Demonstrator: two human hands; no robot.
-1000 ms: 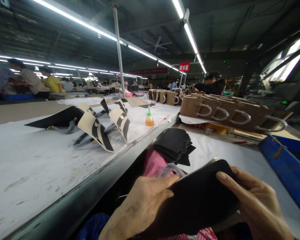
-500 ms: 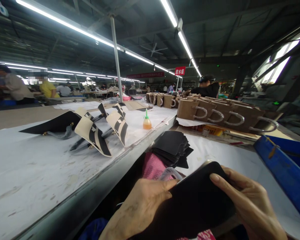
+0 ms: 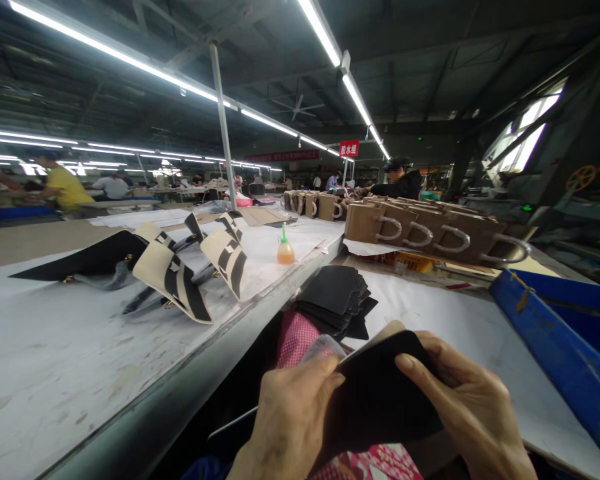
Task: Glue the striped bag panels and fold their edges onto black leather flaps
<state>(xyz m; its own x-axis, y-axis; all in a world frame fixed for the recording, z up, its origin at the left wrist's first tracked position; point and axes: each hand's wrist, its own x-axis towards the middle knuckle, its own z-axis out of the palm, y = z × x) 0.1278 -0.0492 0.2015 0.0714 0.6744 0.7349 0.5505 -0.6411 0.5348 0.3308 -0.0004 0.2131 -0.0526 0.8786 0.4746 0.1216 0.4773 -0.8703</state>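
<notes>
A black flat panel with rounded corners (image 3: pixel 380 393) is held between my two hands, low in the head view. A cream-coloured layer shows behind its upper edge. My left hand (image 3: pixel 293 407) is closed on the panel's left side, thumb along the top edge. At the upper right corner, my right hand (image 3: pixel 470 393) pinches it, thumb on the black face and fingers behind. Clear plastic (image 3: pixel 323 347) shows just behind my left hand. Beyond lies a fanned stack of black pieces (image 3: pixel 335 297), close to the pink checked cloth (image 3: pixel 295 337).
On the white-covered table (image 3: pixel 55 373) at left stand cream-and-black bag panels (image 3: pixel 173 280). A glue bottle with green nozzle (image 3: pixel 285 248) stands near its edge. Brown bags with wrapped handles (image 3: pixel 420 227) line the right back. A blue bin (image 3: pixel 545 347) is at right. A co-worker (image 3: pixel 400 180) is behind the bags.
The whole view has shifted a little, so the tables and bags sit further left. My hands still hold the black panel, and more of the cream layer shows behind its top edge.
</notes>
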